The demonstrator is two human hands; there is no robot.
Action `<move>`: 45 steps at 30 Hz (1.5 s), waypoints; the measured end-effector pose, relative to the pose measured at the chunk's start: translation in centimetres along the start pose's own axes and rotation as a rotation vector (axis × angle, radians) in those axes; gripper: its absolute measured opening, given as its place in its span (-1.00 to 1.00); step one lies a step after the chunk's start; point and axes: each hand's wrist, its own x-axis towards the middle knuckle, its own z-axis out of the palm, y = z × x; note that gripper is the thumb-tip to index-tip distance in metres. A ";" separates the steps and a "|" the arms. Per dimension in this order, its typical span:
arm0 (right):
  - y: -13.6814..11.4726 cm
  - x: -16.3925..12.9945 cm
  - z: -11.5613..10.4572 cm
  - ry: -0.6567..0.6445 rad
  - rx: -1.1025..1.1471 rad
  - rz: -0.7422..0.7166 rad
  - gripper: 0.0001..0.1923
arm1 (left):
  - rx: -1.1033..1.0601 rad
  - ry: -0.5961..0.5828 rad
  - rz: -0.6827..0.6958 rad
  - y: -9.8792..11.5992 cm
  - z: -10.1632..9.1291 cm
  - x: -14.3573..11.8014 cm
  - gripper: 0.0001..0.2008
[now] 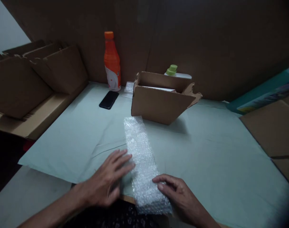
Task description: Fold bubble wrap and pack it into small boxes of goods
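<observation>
Both palms flat, nothing gripped: left hand (pixel 106 182) and right hand (pixel 180 194) press the bubble wrap (pixel 143 158). Slick film, near end overhangs the table (pixel 206 152); could slide off.

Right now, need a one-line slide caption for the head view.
Both hands, left hand and right hand, flat on a bubble wrap strip on the table, open box behind.
</observation>
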 end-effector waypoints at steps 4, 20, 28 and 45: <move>-0.4 0.5 1.2 0.020 0.419 0.121 -0.61 | -0.082 0.157 0.079 3.2 3.8 -2.9 -0.11; -1.4 3.7 1.1 0.259 -1.125 -0.971 -0.60 | 0.059 0.400 -0.474 0.0 5.5 3.3 -0.31; -3.1 4.5 1.1 -0.073 -0.882 -0.750 -0.74 | -0.070 0.436 -0.221 3.5 4.0 -0.1 -0.46; -2.5 4.2 1.2 0.039 -0.900 -0.760 -0.67 | -0.111 0.423 -0.173 2.6 3.8 0.3 -0.48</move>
